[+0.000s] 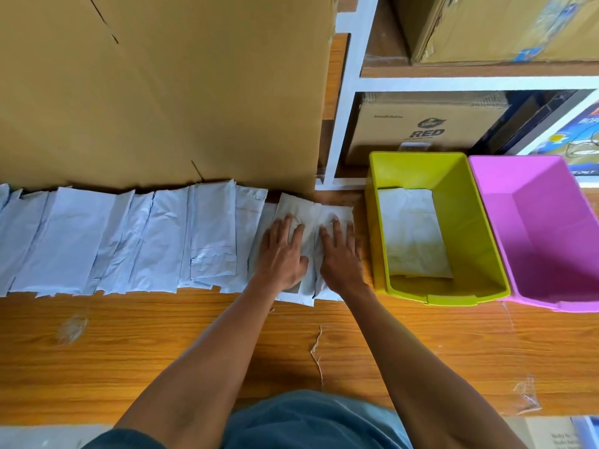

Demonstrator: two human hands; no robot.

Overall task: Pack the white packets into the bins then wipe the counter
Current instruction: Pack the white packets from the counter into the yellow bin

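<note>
A wooden counter [162, 345] fills the lower half of the view, its grain running side to side. At 11 o'clock a big cardboard box [162, 92] stands on it, its lower edge touching the back of a long row of white packets [113, 241]. That row stretches from 9 o'clock to the middle, the packets overlapping one another like shingles. At 1 o'clock a white shelf frame [348, 92] holds more cardboard boxes, one printed RED [428, 124].

At 3 o'clock a pink bin [547, 234] sits against the right side of a yellow-green bin [470, 228], the two touching along their rims. One white packet [413, 234] lies flat on the floor of the yellow-green bin, toward its left wall; no packet shows in the part of the pink bin that is in view.

At the center, both forearms reach in from 6 o'clock. The left hand [283, 254] and the right hand [340, 254] lie side by side, palms down, fingers straight and slightly spread, pressing on the packets at the right end of the row [311, 215], just beside the yellow-green bin. Neither hand grasps anything.

A torn strip of tape or film [319, 348] lies on the counter at 6 o'clock, and a crumpled clear scrap [526, 395] at 4 o'clock.
</note>
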